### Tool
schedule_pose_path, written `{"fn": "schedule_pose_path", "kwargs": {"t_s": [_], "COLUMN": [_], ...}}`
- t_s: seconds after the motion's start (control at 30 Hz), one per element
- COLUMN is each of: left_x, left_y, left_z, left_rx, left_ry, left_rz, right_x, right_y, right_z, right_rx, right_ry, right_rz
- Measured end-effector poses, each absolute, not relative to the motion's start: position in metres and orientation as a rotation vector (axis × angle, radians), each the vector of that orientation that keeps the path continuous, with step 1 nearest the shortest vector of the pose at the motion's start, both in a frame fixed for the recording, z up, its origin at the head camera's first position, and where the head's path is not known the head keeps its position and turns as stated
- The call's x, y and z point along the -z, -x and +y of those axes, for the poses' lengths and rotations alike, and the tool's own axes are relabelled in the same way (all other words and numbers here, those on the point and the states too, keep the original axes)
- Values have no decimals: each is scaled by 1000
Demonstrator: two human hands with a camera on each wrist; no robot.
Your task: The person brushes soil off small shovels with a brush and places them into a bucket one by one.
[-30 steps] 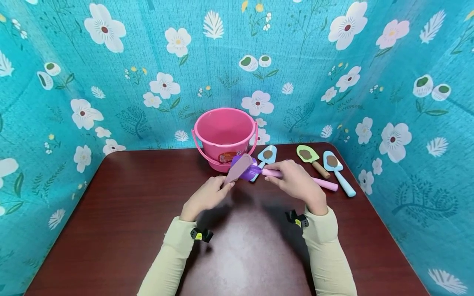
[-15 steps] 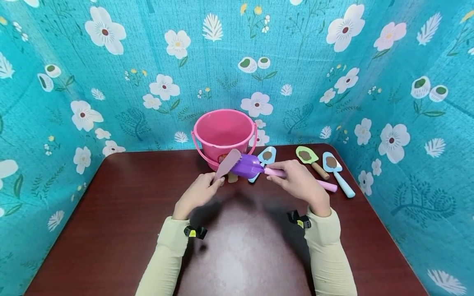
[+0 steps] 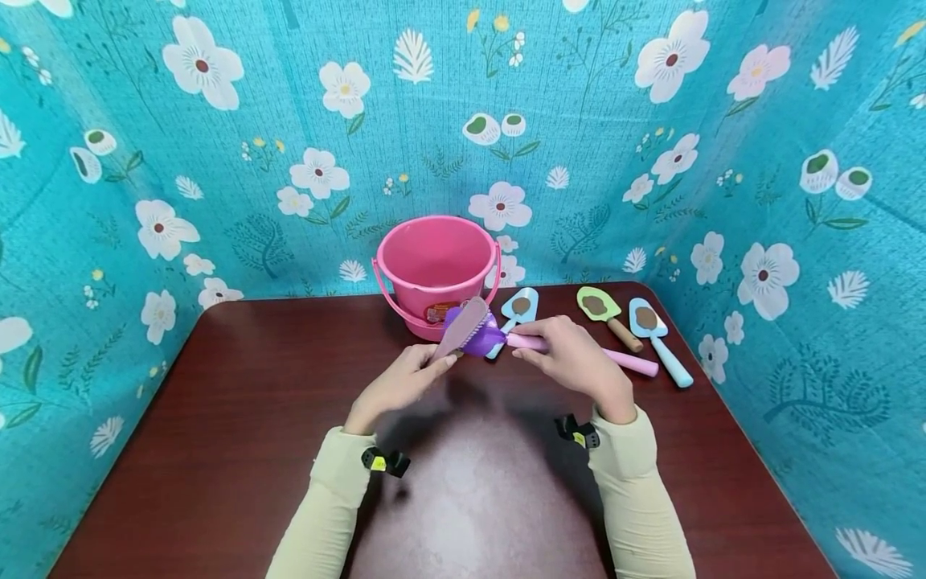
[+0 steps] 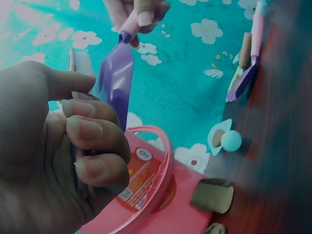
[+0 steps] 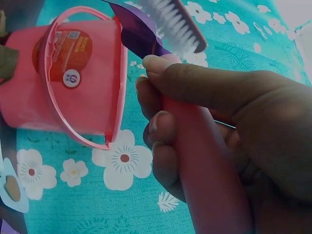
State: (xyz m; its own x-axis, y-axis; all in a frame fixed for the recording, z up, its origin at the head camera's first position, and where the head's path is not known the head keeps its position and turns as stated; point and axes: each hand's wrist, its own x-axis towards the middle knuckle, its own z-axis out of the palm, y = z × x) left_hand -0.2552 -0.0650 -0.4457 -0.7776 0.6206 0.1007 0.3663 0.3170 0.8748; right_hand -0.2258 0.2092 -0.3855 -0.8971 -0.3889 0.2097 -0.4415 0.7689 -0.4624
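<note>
In the head view my left hand (image 3: 401, 388) grips a mauve-backed brush (image 3: 465, 325), held tilted with white bristles (image 5: 170, 22) toward a purple blade. That blade belongs to a garden trowel (image 3: 483, 339), whose pink handle my right hand (image 3: 575, 360) holds between thumb and curled fingers. Brush and blade overlap in the head view; whether the bristles touch the metal, I cannot tell. Both are raised in front of a pink bucket (image 3: 412, 281). In the left wrist view, the curled fingers hide much of the brush handle.
A blue trowel (image 3: 522, 305) lies right of the bucket. Farther right lie a green trowel (image 3: 599, 303) with a wooden handle, another blue trowel (image 3: 671, 360) and a second pink-handled trowel (image 3: 637, 363). An olive cloth-like item (image 4: 212, 196) sits by the bucket. Floral curtain (image 3: 318, 173) surrounds the table (image 3: 239, 386).
The brush moved left and toward me along the trowel blade, then back right over it. The trowel blade turned flatter to view, then tilted back. Both hands kept their grips.
</note>
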Motion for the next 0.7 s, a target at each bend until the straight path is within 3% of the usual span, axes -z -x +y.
{"fn": "schedule_pose_path", "kwargs": {"t_s": [0.7], "left_x": [463], "left_y": [270], "left_z": [-80], "left_rx": [-1289], "left_ry": [-835], "left_rz": [2630], "right_x": [381], "right_y": [222], "right_z": [214], "right_rx": [-784], "right_ry": [-635], "right_rz": [-2867]}}
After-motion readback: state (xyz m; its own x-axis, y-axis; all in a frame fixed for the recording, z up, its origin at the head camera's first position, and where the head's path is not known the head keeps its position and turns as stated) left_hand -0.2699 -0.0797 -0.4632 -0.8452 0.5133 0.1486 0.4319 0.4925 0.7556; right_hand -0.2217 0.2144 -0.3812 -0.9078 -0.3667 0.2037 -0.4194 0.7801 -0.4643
